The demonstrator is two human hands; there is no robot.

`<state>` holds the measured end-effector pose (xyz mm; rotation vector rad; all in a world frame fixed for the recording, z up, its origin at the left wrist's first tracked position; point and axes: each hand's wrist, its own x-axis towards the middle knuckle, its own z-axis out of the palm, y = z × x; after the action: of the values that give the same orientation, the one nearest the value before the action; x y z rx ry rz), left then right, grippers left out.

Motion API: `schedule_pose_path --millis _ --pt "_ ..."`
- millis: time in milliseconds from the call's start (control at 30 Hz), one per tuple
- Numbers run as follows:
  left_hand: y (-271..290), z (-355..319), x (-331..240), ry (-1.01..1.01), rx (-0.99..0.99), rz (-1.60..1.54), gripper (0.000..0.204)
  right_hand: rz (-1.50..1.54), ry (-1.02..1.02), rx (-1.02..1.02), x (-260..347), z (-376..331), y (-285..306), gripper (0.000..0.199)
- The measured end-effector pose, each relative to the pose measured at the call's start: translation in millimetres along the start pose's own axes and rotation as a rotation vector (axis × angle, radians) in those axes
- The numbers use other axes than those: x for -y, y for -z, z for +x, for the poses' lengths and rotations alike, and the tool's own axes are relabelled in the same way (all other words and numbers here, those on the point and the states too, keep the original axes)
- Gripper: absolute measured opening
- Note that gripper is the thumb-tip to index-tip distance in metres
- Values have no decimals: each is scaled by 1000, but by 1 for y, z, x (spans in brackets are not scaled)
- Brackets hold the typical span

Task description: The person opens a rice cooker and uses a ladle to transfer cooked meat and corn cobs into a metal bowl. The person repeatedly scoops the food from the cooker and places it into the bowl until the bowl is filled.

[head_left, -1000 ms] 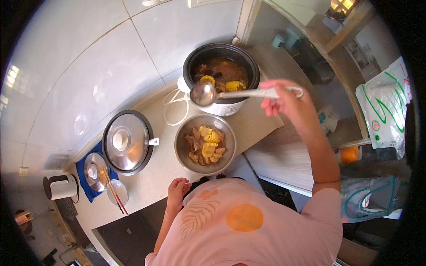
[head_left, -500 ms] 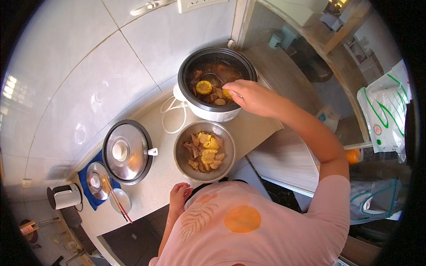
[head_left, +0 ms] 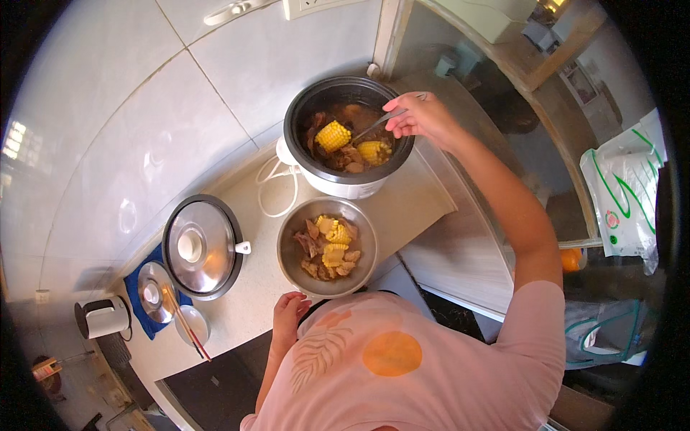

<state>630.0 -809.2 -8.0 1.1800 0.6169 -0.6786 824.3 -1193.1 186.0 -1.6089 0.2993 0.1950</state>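
My right hand (head_left: 424,118) grips the handle of a metal spoon (head_left: 377,124) over the right side of a black-lined cooker pot (head_left: 297,164). The spoon slants down into brown stew, where its bowl is hidden. Two pieces of yellow corn show there: one corn piece (head_left: 333,136) stands near the middle, another corn piece (head_left: 374,151) lies closer to my hand, among meat chunks. In front of the pot sits a steel bowl (head_left: 286,271) with corn and meat. My left hand (head_left: 289,313) rests by the counter edge at its near left, fingers curled, nothing visible in them.
A large metal lid (head_left: 208,262) with a black rim lies left of the bowl. Further left are a smaller lid (head_left: 151,276) on a blue cloth, chopsticks across a white bowl (head_left: 198,321), and a kettle (head_left: 104,318). A white cord (head_left: 264,205) loops beside the cooker.
My right hand has risen and moved right, exposing more of the spoon handle. The left corn piece has turned from its cut end to its side. My left hand stays by the counter edge.
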Motion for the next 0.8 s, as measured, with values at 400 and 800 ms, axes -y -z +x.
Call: schedule_pose_path --millis 400,800 --pt "-3 -8 4 -40 17 -10 12 -171 215 -88 30 -30 17 31" --pt "0 -20 6 -28 -27 -10 13 -519 245 -126 0 -18 17 23"
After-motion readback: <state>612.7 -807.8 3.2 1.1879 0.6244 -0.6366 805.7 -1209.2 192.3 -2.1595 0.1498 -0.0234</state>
